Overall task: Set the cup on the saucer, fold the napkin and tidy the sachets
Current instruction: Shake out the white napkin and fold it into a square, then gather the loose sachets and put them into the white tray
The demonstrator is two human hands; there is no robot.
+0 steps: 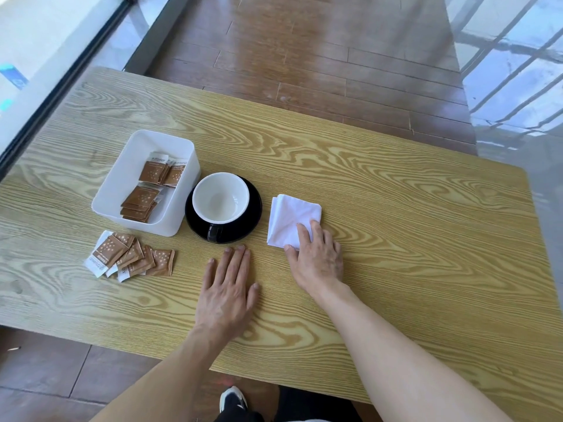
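Your right hand point(316, 257) rests with straight fingers on the near corner of the folded napkin point(291, 219), pressing it to the table point(396, 208). Your left hand point(227, 287) lies flat and spread on the table, holding nothing. The cup point(221, 197) sits on the saucer point(254, 205). Some sachets point(131, 258) lie loose beside the tray point(122, 178); others are inside it.

Yellow-tan rectangular wood-grain table point(365, 208): matt, bold printed-looking grain. Round black saucer point(254, 208): glossy glaze. Cup, black outside and white inside point(221, 197): glossy ceramic look. White folded square napkin point(289, 217): soft, creased. Brown-and-white paper sachets point(131, 257). White rectangular plastic tray point(122, 178): smooth, satin. Brown plank floor point(304, 56): polished, reflective.
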